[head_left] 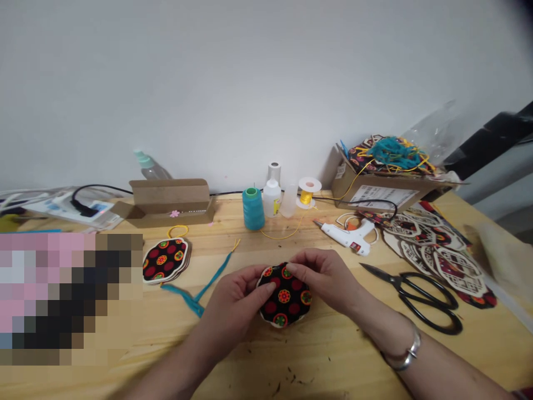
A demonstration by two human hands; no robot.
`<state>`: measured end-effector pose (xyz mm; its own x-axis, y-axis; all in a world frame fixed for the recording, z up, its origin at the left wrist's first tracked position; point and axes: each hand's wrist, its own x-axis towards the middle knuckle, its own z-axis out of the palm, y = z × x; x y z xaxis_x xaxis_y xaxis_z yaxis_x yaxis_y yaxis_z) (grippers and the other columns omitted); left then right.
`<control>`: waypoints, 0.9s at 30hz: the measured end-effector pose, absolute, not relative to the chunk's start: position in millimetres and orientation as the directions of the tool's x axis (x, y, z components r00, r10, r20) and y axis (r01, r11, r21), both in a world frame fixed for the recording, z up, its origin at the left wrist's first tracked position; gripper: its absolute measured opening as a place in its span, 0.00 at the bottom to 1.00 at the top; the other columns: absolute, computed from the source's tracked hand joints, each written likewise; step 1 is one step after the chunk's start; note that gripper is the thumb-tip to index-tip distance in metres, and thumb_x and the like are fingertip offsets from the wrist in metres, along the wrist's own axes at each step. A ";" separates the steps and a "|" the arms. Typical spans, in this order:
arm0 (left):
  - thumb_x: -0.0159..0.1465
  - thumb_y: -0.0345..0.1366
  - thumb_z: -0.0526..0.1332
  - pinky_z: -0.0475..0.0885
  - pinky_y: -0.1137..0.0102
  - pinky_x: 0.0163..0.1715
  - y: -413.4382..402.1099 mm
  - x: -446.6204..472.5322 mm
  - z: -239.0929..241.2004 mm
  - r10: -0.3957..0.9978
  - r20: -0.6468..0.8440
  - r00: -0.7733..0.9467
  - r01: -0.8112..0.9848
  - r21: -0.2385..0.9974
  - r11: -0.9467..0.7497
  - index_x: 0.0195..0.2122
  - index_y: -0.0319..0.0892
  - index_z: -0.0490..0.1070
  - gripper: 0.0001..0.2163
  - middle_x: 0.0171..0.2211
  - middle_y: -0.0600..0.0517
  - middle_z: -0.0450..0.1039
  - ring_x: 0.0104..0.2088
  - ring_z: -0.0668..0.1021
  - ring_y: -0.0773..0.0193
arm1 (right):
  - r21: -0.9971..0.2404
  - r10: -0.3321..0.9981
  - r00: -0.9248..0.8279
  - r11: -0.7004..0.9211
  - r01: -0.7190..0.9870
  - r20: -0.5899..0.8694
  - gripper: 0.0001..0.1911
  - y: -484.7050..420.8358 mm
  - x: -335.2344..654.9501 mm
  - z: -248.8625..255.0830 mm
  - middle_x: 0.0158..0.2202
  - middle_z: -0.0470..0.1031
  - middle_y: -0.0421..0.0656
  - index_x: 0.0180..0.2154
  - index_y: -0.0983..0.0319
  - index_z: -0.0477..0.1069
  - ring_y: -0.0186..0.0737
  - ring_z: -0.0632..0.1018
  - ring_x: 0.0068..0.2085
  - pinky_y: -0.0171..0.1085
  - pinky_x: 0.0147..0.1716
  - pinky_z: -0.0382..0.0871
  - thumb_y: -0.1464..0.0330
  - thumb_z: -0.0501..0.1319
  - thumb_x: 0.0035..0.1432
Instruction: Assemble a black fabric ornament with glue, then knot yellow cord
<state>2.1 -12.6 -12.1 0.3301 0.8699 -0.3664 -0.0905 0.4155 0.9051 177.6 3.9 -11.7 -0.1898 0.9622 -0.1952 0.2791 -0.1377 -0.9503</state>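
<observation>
A round black fabric-covered piece point(285, 300) with red, orange and green flower dots lies on the wooden table point(266, 361) in front of me. My left hand point(233, 297) grips its left edge, thumb on top. My right hand point(327, 278) pinches its upper edge with thumb and fingers; a silver bracelet point(406, 350) is on that wrist. A stack of similar fabric pieces point(165, 259) lies to the left, beside a teal cord point(204, 289) and a yellow cord loop point(178, 229).
Black scissors point(420, 297) and a white glue gun point(348, 235) lie to the right, near patterned cut-outs point(441, 253). A teal thread spool point(253, 208), a white bottle point(272, 198), a yellow spool point(308, 194) and cardboard boxes point(170, 200) point(383, 186) stand by the wall.
</observation>
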 end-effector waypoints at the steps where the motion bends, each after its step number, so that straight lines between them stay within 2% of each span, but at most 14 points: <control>1: 0.55 0.35 0.62 0.73 0.67 0.38 -12.9 2.2 -12.3 0.870 -0.361 0.336 -0.085 0.909 0.409 0.43 0.43 0.73 0.14 0.34 0.50 0.79 0.35 0.79 0.60 | -0.945 0.964 -0.186 -0.129 0.301 -0.191 0.10 3.6 177.3 -12.4 0.23 0.72 0.39 0.27 0.64 0.72 0.31 0.69 0.25 0.30 0.23 0.62 0.63 0.60 0.49; 7: 0.56 0.34 0.60 0.72 0.68 0.39 -13.5 1.5 -11.3 0.868 -0.350 0.354 -0.078 0.913 0.400 0.43 0.44 0.74 0.12 0.35 0.52 0.79 0.37 0.78 0.61 | -0.927 0.974 -0.173 -0.076 0.368 -0.149 0.11 2.5 177.2 -14.6 0.21 0.69 0.38 0.24 0.63 0.70 0.30 0.66 0.23 0.30 0.22 0.60 0.63 0.59 0.50; 14: 0.57 0.33 0.60 0.72 0.70 0.37 -14.4 1.4 -10.8 0.862 -0.354 0.363 -0.103 0.904 0.414 0.42 0.45 0.74 0.11 0.34 0.52 0.79 0.36 0.78 0.63 | -0.929 0.974 -0.172 -0.074 0.364 -0.145 0.11 2.0 176.8 -12.9 0.20 0.67 0.37 0.22 0.64 0.69 0.30 0.66 0.23 0.30 0.22 0.59 0.63 0.59 0.51; 22: 0.55 0.35 0.63 0.73 0.70 0.34 -9.4 0.5 -9.8 0.880 -0.382 0.282 -0.155 0.887 0.435 0.42 0.40 0.73 0.13 0.30 0.50 0.79 0.30 0.79 0.63 | -0.948 0.901 -0.305 -0.265 0.174 -0.308 0.12 2.8 178.7 -14.1 0.23 0.72 0.39 0.27 0.65 0.72 0.30 0.68 0.23 0.31 0.24 0.61 0.61 0.62 0.48; 27: 0.56 0.38 0.62 0.74 0.69 0.28 -8.0 -0.2 -12.1 0.860 -0.399 0.317 -0.197 0.860 0.471 0.44 0.39 0.71 0.15 0.32 0.48 0.79 0.30 0.79 0.61 | -0.954 0.922 -0.245 -0.290 0.073 -0.299 0.12 4.8 177.2 -16.3 0.22 0.71 0.39 0.25 0.65 0.70 0.29 0.67 0.23 0.30 0.22 0.61 0.62 0.63 0.45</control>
<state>-0.2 -8.0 -12.1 0.3173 0.8603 -0.3989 -0.1973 0.4713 0.8596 177.2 4.8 -16.3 -0.2454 0.9222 -0.2988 0.0733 -0.2897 -0.9543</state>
